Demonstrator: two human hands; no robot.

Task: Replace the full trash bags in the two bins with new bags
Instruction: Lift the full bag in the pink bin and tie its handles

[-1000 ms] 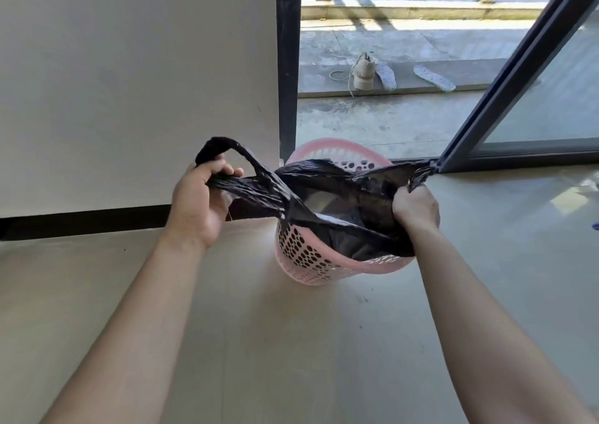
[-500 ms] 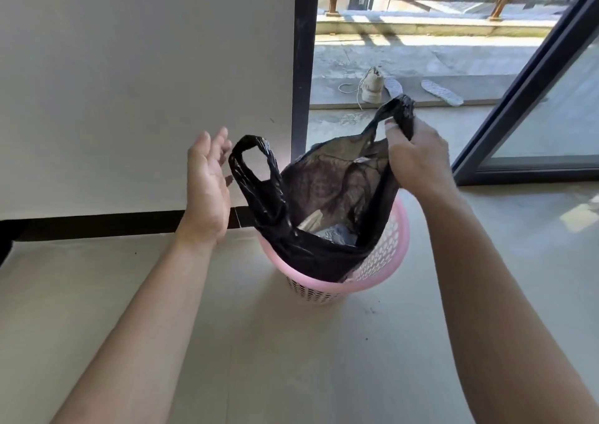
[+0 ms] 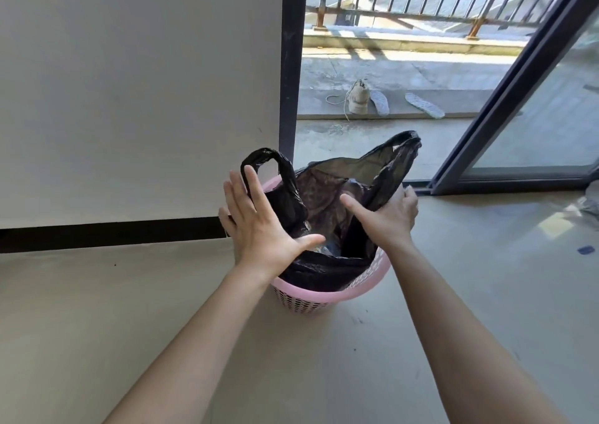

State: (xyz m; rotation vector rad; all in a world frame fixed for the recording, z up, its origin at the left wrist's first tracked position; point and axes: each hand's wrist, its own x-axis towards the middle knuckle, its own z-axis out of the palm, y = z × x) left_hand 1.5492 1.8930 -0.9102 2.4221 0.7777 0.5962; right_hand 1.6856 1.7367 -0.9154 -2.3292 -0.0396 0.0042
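In the head view, the pink perforated bin [image 3: 324,297] is seen on the floor [image 3: 129,326] by the wall [image 3: 129,83], close to the dark door frame [image 3: 288,67]. Its near left rim is covered by the left hand [image 3: 259,226], and most of its inside is hidden by the black trash bag [image 3: 324,196] seated in it. What lies in the bag is hard to make out; only something pale is glimpsed at the bottom.

The left hand is held flat with fingers spread wide, just in front of the upright left handle loop [image 3: 275,161], and nothing is held in it. The right hand [image 3: 385,216] is set against the bag's right side below the raised right handle [image 3: 405,144], thumb stretched wide. Its fingers are partly covered by plastic, so it possibly holds the bag, but a grip cannot be confirmed.

Beyond the doorway, a shoe [image 3: 358,99] is seen on the balcony.
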